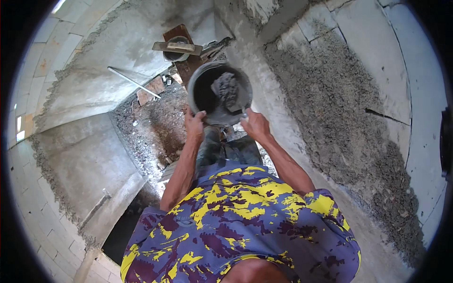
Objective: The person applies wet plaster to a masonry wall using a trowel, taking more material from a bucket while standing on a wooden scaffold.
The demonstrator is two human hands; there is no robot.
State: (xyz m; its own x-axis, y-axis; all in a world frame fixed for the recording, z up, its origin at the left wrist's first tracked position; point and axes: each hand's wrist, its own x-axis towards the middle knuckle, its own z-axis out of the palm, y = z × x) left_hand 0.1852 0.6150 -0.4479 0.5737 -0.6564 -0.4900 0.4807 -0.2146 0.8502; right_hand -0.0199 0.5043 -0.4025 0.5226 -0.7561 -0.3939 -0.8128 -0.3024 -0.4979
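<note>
Bucket (204,93) with grey mud (226,87) is before our legs (211,145); our left hand (194,124) is closed on its left rim, our right hand (256,125) curled on its right, maybe gripping the trowel (244,98) too, we cannot tell

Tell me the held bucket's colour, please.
The bucket is grey, darker inside, best seen in the head view.

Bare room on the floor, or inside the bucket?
Floor: dirt between the white pole and left hand looks most open, though gritty. Bucket: bare left of the mortar. Crowded: beyond the bucket, where a float lies across a container over a plank.
</note>
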